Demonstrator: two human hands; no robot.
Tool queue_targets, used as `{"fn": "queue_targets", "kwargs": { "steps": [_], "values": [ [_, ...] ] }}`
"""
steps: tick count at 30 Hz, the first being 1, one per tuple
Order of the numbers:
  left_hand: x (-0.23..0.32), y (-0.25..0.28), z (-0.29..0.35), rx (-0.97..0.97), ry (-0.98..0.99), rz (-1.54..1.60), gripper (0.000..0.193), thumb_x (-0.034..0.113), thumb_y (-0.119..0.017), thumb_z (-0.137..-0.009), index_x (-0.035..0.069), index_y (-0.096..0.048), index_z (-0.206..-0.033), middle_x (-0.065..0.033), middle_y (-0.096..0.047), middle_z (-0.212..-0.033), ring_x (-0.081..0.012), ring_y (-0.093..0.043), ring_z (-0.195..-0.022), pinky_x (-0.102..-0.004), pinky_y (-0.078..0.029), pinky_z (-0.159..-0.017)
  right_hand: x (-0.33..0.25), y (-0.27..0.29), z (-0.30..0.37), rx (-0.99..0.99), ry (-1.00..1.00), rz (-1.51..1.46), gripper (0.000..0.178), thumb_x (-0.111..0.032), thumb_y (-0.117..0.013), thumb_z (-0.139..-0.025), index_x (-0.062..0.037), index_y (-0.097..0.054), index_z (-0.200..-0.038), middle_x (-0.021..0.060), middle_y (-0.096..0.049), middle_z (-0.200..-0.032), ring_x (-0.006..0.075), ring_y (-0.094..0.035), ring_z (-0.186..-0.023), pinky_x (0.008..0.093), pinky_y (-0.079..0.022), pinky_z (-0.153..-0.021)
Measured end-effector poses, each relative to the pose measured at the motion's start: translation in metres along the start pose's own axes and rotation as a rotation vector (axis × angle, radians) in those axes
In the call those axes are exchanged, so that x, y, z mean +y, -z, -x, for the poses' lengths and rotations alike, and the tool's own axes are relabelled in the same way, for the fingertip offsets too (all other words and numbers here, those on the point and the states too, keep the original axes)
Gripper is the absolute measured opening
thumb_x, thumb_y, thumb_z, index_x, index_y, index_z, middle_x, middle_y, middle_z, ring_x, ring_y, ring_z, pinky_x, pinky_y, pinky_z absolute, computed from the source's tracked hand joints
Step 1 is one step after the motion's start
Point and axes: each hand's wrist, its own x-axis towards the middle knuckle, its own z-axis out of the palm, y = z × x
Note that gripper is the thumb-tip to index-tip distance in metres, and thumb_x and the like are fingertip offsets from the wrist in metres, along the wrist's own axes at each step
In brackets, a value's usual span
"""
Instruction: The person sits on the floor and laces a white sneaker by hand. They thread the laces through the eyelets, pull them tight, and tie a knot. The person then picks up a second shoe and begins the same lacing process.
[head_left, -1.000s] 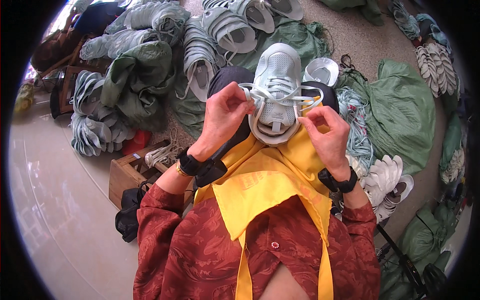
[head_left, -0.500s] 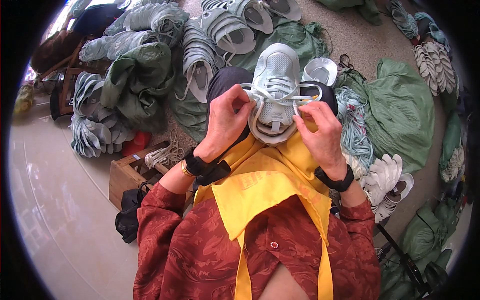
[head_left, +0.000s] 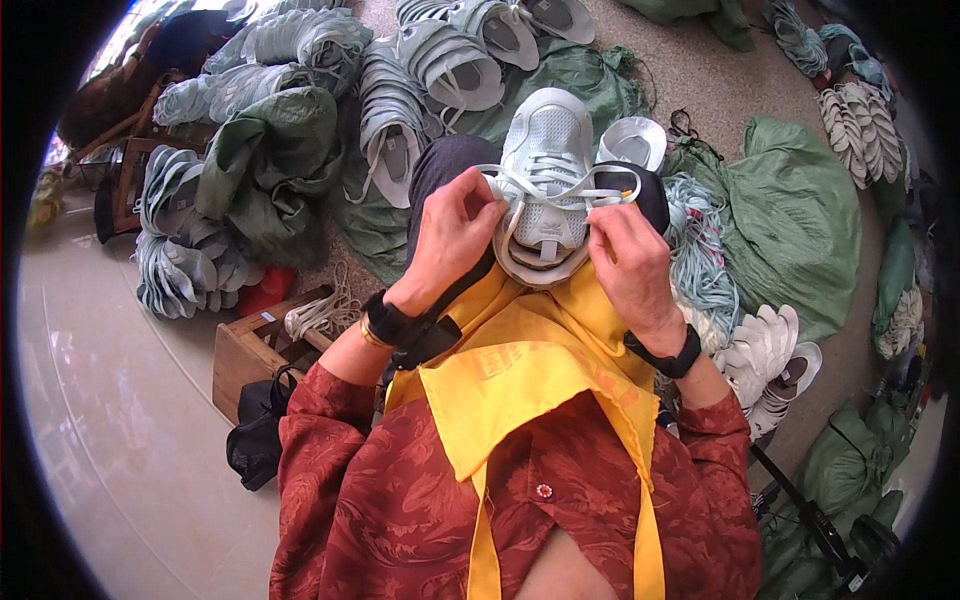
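Lace (head_left: 553, 200) in a pale mint colour is pinched at its left loop between the thumb and forefinger of the left hand (head_left: 452, 228). Toward the other side of the knot, the same lace is pinched between the thumb and fingertips of the right hand (head_left: 637, 265). Between the two hands, a pale grey-green sneaker (head_left: 545, 125) is propped on the person's lap, its toe pointed away and its heel turned toward the body. Black bands (head_left: 385, 318) are worn on both wrists. The lap and chest are partly covered by a yellow apron (head_left: 530, 385), under which a dark red patterned shirt (head_left: 400, 490) is worn. To the left, white cord (head_left: 322, 314) is draped over a wooden stand (head_left: 237, 360), beside which a black bag (head_left: 258, 432) is set. Beyond the knees, shoe uppers (head_left: 388, 150) are nested in long rows, with a green sack (head_left: 270, 170) bunched among them. To the right, light blue laces (head_left: 697, 240) are heaped beside another green sack (head_left: 790, 220), and white shoe pieces (head_left: 760, 345) are stacked nearer the body.
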Motion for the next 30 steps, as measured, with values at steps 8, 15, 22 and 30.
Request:
{"fn": "queue_targets", "kwargs": {
  "steps": [8, 15, 22, 30],
  "values": [
    [0.01, -0.008, 0.008, 0.054, -0.181, -0.148, 0.016, -0.001, -0.07, -0.086, -0.001, -0.054, -0.091, -0.0141, -0.057, -0.078, -0.0281, -0.059, -0.07, -0.0367, -0.048, -0.064, -0.011, 0.007, -0.014, -0.229, 0.136, 0.34, 0.014, 0.002, -0.064, -0.081, 0.0, -0.06, -0.094, 0.0136, -0.055, -0.096, 0.031, -0.062, -0.091, 0.04, -0.055, -0.078],
    [0.015, -0.007, 0.018, 0.061, -0.272, -0.205, 0.023, 0.002, -0.075, -0.084, -0.001, -0.055, -0.096, -0.0117, -0.058, -0.085, -0.0241, -0.06, -0.074, -0.0343, -0.05, -0.068, -0.007, 0.005, -0.02, -0.091, 0.226, 0.307, 0.01, 0.002, -0.064, -0.084, -0.0002, -0.058, -0.092, 0.0121, -0.055, -0.098, 0.0291, -0.061, -0.089, 0.0383, -0.054, -0.078],
    [0.011, -0.014, 0.021, 0.064, -0.31, -0.299, 0.021, -0.001, -0.065, -0.087, -0.001, -0.049, -0.101, -0.0206, -0.054, -0.094, -0.0427, -0.055, -0.091, -0.0495, -0.046, -0.078, -0.036, -0.008, 0.005, -0.24, 0.249, -0.358, 0.011, 0.003, -0.064, -0.089, 0.0007, -0.057, -0.098, 0.0131, -0.058, -0.094, 0.0301, -0.065, -0.085, 0.0392, -0.054, -0.075],
    [0.01, -0.014, 0.023, 0.066, -0.301, -0.307, 0.018, -0.002, -0.061, -0.089, -0.002, -0.048, -0.102, -0.0227, -0.053, -0.096, -0.0438, -0.054, -0.094, -0.0501, -0.045, -0.081, -0.038, -0.016, -0.006, -0.221, -0.047, -0.428, 0.015, 0.001, -0.066, -0.091, -0.0006, -0.06, -0.105, 0.0172, -0.061, -0.094, 0.0375, -0.065, -0.084, 0.0421, -0.054, -0.073]
  ]
}}
